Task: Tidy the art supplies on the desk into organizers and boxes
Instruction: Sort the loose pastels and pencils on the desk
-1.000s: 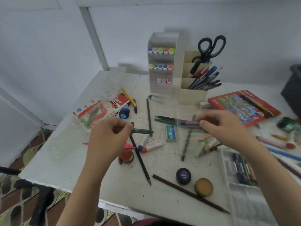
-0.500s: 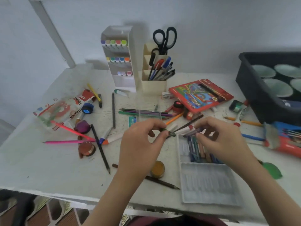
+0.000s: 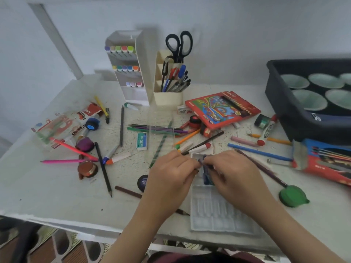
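Progress: early.

- **Left edge of the desk (image 3: pixel 47 186):** a torn packet (image 3: pixel 62 126) reads "OIL PASTELS". Pencils, paint pots and markers lie loose from there across to the right edge.
- **Centre:** an eraser (image 3: pixel 142 141) reads "No.10".
- **Far edge:** the marker organizer (image 3: pixel 131 73) and the pen holder (image 3: pixel 168 97) are part-filled, with the scissors stowed.
- **Front edge, right of centre:** the left hand (image 3: pixel 171 177) and right hand (image 3: pixel 233 173) meet over the far end of the clear tray (image 3: pixel 218 215). The curled fingertips of both pinch a purple pastel stick (image 3: pixel 201 160) just above the few sticks already slotted there. Most tray slots are unfilled. Whether the right hand holds more sticks cannot be told.
- **Further right:** the red pencil box (image 3: pixel 222 109) carries print too small to read.

Judgement: most of the sorting is left to do.
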Demonstrator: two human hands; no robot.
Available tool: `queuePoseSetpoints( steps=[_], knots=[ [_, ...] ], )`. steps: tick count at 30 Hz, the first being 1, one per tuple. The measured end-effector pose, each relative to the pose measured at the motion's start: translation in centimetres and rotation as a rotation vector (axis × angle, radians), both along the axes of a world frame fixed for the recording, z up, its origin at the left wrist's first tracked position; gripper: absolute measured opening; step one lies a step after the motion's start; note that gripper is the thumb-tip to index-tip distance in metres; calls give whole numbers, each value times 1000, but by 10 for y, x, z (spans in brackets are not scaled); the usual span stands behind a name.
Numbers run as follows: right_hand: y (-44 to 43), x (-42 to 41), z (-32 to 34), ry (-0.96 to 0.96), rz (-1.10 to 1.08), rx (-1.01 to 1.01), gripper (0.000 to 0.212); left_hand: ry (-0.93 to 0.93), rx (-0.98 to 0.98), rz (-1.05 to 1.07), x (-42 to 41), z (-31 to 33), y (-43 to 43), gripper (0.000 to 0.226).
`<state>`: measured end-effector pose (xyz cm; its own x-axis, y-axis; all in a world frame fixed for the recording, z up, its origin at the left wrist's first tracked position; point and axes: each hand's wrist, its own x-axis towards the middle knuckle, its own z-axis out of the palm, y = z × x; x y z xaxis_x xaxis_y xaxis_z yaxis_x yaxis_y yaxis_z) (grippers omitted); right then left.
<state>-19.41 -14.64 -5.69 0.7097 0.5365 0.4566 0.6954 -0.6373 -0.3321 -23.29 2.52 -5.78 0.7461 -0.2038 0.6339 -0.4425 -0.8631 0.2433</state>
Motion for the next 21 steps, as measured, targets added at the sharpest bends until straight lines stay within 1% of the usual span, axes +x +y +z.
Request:
queuePoseSetpoints(
  steps=[2, 4, 8, 10, 13, 17, 19, 21],
  knots=[
    [-1, -1, -4, -70, 17, -42, 15, 4, 16, -5, 0, -2, -2, 5],
    [-1, -2, -8, -82, 29, -57, 15, 43, 35, -10, -1, -2, -1, 6],
    [-3, -2, -10, -14, 30, -42, 21, 177, 32, -4, -4, -3, 1, 6],
    [-4, -2, -9, 32, 38, -33, 22, 250, -25, -15, -6, -2, 2, 14],
    [-4, -3, -8, 87, 78, -56, 27, 286, -74, -1, -7, -2, 2, 19],
    [-6, -2, -9, 164, 72, 10, 31, 273, -18, 89, 0, -4, 5, 13],
    [-4, 1, -10, 162, 35, 25, 28, 316, 24, 103, 4, -4, 6, 20],
    [-3, 4, -11, 145, 6, -21, 31, 367, 66, 102, 7, -4, 8, 26]
  ],
)
